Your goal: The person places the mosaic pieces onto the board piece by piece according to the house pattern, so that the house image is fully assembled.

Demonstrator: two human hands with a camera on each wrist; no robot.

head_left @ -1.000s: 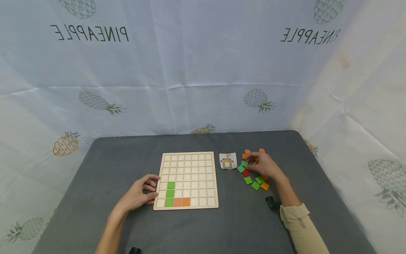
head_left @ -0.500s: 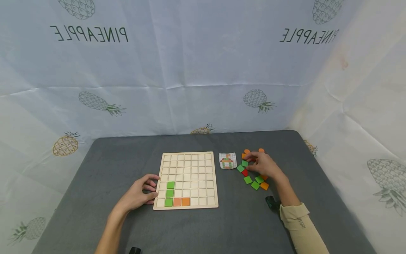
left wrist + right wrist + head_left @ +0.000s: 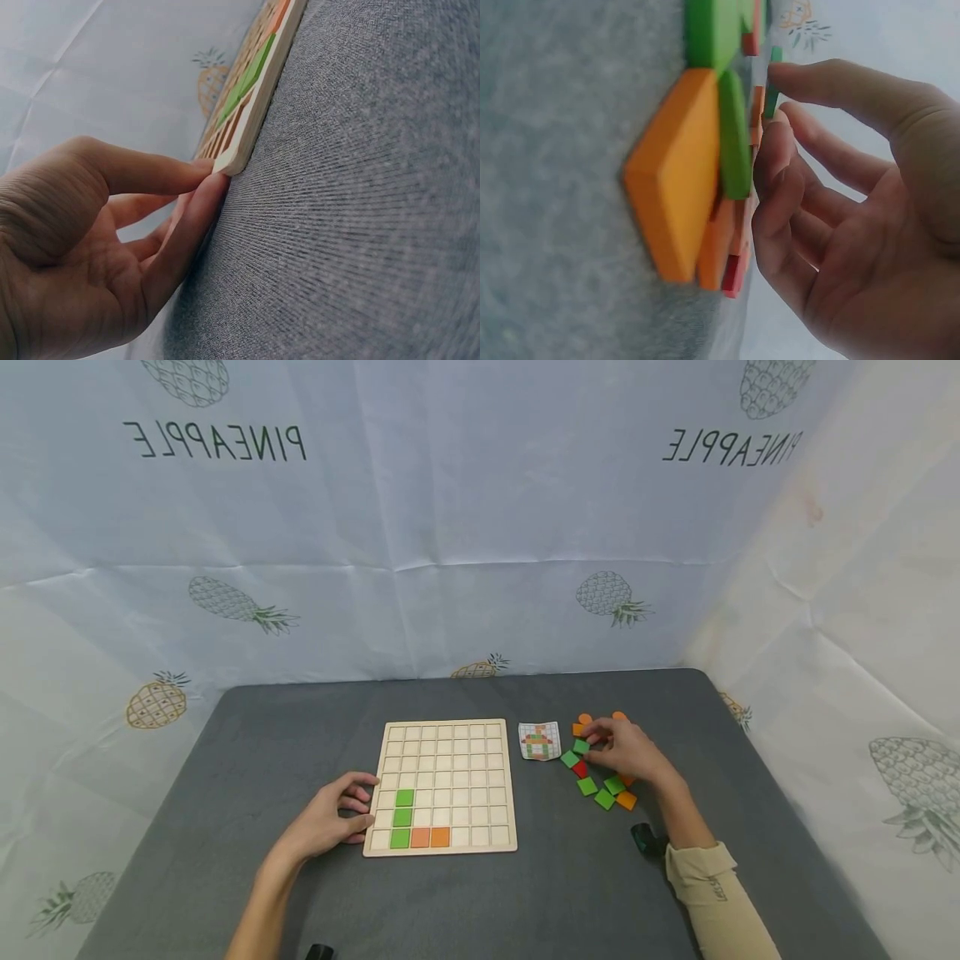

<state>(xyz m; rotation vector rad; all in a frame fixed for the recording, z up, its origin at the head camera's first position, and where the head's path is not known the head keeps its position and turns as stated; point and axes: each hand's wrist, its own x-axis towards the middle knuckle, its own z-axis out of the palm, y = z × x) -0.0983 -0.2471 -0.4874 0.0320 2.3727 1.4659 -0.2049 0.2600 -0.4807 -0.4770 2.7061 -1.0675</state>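
Right hand: its thumb and finger [image 3: 780, 154] pinch one green tile [image 3: 772, 82], at the far-left part of the loose tiles [image 3: 605, 799].
Left hand [image 3: 330, 814]: thumb and finger grip the left edge of the wooden board [image 3: 461, 779], toward its near corner.
Board: lies flat on the grey table [image 3: 450, 902], left of the card [image 3: 539, 741]; three green tiles [image 3: 402, 817] go up its second column from the left, and two orange tiles [image 3: 440, 837] continue the nearest row to the right.
Edges and room: narrow strip of table separates board and card; wider strip lies between board and loose tiles; grey surface extends broadly on the near side of the board.
Loose tiles: green, orange and red, partly under the right hand; one orange tile [image 3: 626, 800] is at the near-right end.
Head view alone: card with coloured pattern, and the rolled sleeve [image 3: 708, 872] of the right arm.
Left wrist view: thickness of the board and its rounded corner, with the thumb upon the rim.
Right wrist view: the pinched tile stands edge-on, which the head view shows only small.
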